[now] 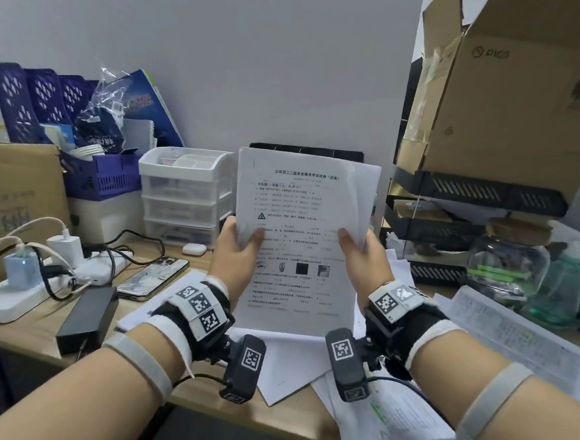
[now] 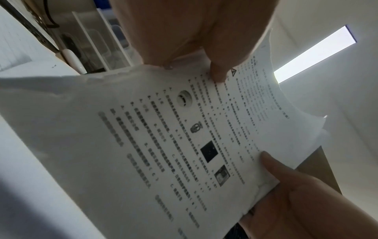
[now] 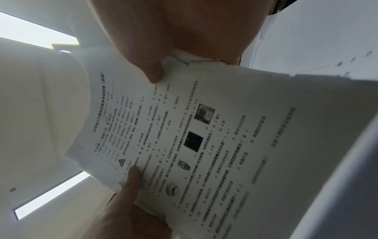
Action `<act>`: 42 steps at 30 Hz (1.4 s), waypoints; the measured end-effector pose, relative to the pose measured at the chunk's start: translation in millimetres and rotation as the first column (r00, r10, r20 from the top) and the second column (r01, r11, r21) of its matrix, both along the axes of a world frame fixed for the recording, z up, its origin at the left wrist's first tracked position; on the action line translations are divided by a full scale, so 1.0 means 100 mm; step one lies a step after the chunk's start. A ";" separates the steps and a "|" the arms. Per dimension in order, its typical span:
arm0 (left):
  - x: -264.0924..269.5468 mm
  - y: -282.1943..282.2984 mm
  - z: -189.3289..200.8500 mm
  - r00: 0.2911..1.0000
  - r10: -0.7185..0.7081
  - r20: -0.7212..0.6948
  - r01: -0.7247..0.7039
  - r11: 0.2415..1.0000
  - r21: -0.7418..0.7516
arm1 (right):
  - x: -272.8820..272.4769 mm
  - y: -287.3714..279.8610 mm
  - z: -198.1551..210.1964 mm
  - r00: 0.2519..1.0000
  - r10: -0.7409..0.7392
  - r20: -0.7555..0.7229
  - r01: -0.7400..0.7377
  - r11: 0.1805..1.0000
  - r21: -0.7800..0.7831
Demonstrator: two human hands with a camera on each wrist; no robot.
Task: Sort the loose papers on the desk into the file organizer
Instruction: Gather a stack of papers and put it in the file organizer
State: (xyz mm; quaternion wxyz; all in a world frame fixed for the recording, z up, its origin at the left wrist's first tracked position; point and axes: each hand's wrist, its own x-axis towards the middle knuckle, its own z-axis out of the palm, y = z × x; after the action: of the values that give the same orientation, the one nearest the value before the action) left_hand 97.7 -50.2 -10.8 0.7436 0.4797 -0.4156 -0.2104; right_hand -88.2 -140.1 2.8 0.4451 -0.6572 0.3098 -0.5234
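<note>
The wooden desk (image 1: 200, 399) carries everything, and places here are given from the black mesh tiered file organizer (image 1: 479, 193) at its right rear. A large brown cardboard box (image 1: 516, 98) sits on top of the organizer's upper tray, which probably leaves only the lower tiers free for filing. Left of the organizer, against the wall, stand a white plastic drawer unit (image 1: 184, 195) and, further left, a blue perforated plastic rack (image 1: 32, 105). In front of the organizer and to its right lie loose white printed papers (image 1: 514, 335), spread flat and overlapping on the desk, not yet filed.

The thin stack of white printed sheets (image 1: 301, 241), its top page an exam form with small pictures, is held upright in the air just left of the organizer, clear of the desk. It seems to be raised this way so the heading can be read and the edges squared before a tier is chosen; sheets behind the front page fan out to the right, so the stack is not yet even.

The left hand (image 1: 237, 247) grips the stack's left edge, thumb (image 2: 218, 71) pressed on the printed face and fingers curled behind. The right hand (image 1: 361, 255) holds the right edge likewise, thumb (image 3: 153, 72) in front. Gripping both sides keeps the limp paper from folding.
</note>
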 end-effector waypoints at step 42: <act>1.30 -1.46 0.56 0.774 0.126 0.621 -0.404 0.852 0.331 | 1.87 -0.93 1.30 0.892 0.319 -0.319 -0.268 0.944 0.194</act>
State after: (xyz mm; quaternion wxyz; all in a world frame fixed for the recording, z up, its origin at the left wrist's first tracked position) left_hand 227.3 -196.3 45.1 0.4735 0.7330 -0.4871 -0.0343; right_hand 99.3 -232.8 133.1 0.5042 -0.7440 0.3175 -0.3023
